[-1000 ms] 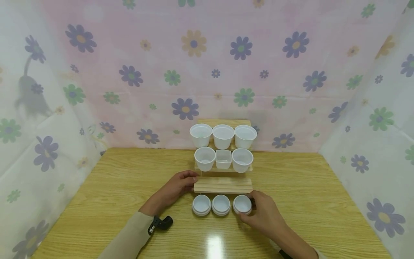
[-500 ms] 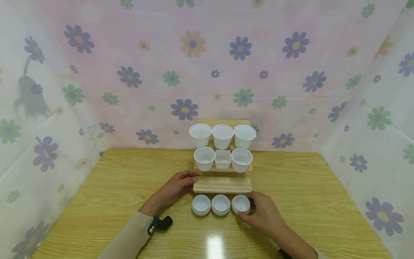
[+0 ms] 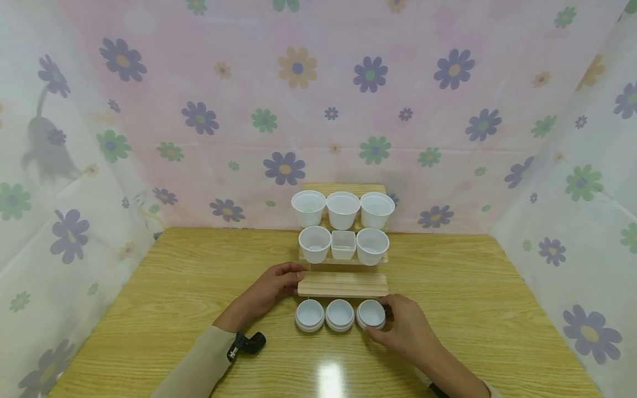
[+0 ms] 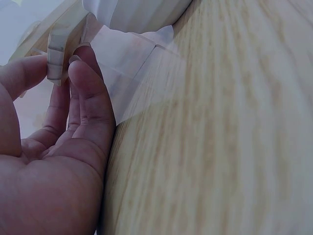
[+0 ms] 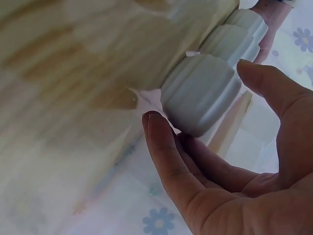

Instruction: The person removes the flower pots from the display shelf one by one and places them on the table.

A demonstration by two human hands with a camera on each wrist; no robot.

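Note:
My left hand (image 3: 269, 290) pinches the left end of a bare wooden shelf board (image 3: 343, 284); in the left wrist view, thumb and fingers lie on either side of the board's end (image 4: 56, 56). Three small round white jars stand in a row on the table in front of it: a left jar (image 3: 309, 315), a middle jar (image 3: 340, 315) and a right jar (image 3: 371, 313). Around the right jar, my right hand (image 3: 408, 329) curls thumb and fingers. The right wrist view has this ribbed jar (image 5: 198, 93) between thumb and fingers, its neighbours beyond.
Behind the bare board, higher tiers of the stand carry white tubs, among them a back-row tub (image 3: 343, 211) and a front-row tub (image 3: 316, 244). Between two tubs sits a small clear square container (image 3: 343, 245). A flowered cloth (image 3: 224, 166) hangs behind the wooden table (image 3: 199, 265).
The right jar has shifted slightly left with my right hand, toward the middle jar, over the first half second. Since then both hands look still.

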